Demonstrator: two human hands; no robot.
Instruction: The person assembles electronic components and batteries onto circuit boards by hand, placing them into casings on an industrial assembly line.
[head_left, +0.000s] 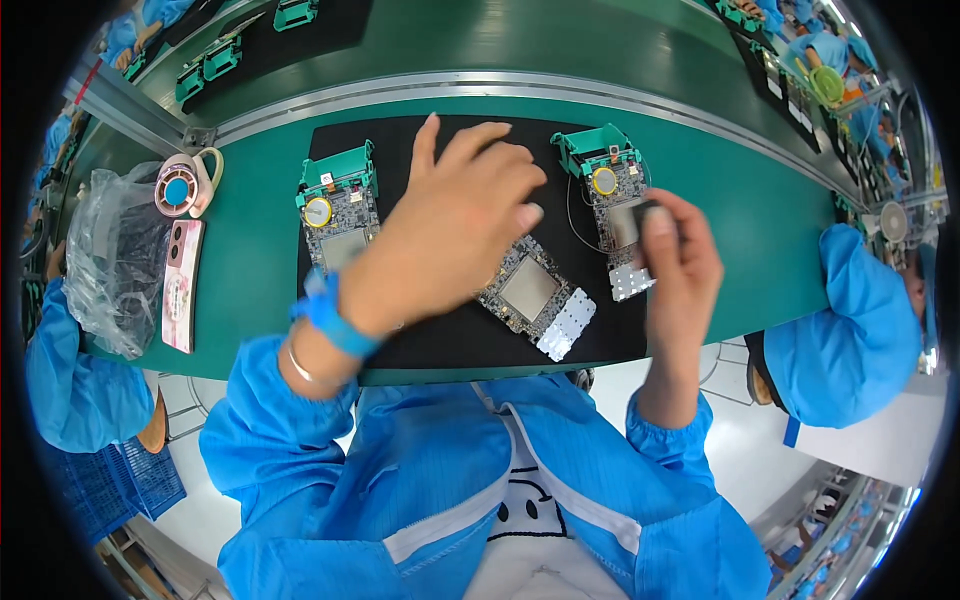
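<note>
The middle circuit board (530,288) lies diagonally on the black mat (440,347), its shiny silver end (568,325) pointing to lower right. The left hand (455,215), fingers loosely spread, partly hides the other end. The right hand (685,255) pinches a small, blurred dark piece (643,211) at the right circuit board (603,215).

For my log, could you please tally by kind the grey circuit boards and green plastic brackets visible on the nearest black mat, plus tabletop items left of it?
Grey circuit boards: 3
Green plastic brackets: 2
Flat pink-and-white phone: 1
Round pink handheld fan: 1
Clear crumpled plastic bag: 1
Total: 8
</note>
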